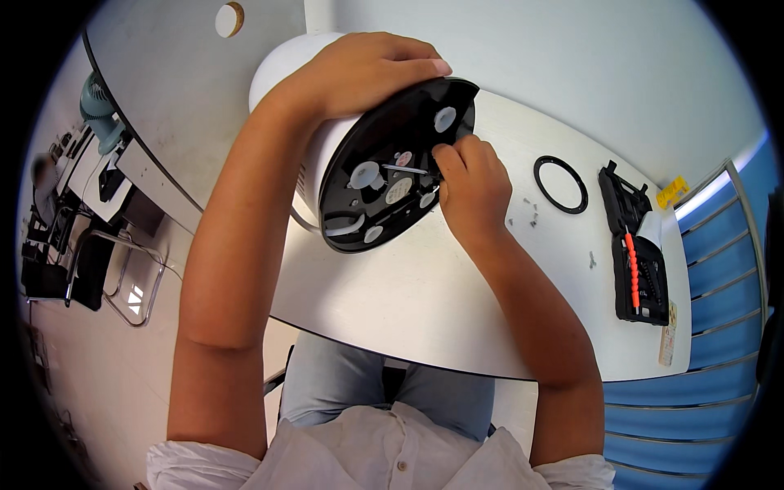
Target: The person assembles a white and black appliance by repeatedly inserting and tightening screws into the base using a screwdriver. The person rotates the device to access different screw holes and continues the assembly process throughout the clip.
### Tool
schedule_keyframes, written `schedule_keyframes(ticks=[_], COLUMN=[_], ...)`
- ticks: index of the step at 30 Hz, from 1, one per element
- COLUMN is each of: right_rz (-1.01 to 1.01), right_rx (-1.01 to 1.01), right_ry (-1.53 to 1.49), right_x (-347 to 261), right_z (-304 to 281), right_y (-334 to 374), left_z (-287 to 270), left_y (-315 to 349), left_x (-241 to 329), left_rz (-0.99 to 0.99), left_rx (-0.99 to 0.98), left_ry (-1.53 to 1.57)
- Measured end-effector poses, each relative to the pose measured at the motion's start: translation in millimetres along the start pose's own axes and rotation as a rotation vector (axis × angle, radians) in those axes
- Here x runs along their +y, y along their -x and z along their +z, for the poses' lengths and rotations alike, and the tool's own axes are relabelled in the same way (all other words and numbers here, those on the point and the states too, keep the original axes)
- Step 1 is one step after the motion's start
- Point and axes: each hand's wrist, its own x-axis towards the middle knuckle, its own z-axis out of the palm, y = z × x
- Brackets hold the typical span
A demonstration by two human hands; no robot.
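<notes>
In the head view, the black base (392,122) stands tilted over the surface (392,286). The left hand (359,77) drapes above it across the white housing (286,65); whether its fingers clamp the rim I cannot tell. It should brace firmly while the right hand (480,188) works gently. The right fingers curl together at the base's right side, beside a slim rod (406,169); any pinch is hidden.
</notes>
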Motion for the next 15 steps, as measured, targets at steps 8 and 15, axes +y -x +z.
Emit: schedule_keyframes(ticks=[8, 15], right_rz=[0.264, 0.236], right_rx=[-0.067, -0.035], right_ry=[-0.216, -0.268], right_x=[-5.4, -2.6], right_z=[-0.1, 2.3], right_y=[2.7, 5.5], left_z=[-1.7, -3.3], left_y=[-0.9, 0.5], left_x=[2.6, 3.9], left_rz=[-0.038, -0.029], left_rx=[-0.048, -0.056], left_ry=[0.021, 0.002])
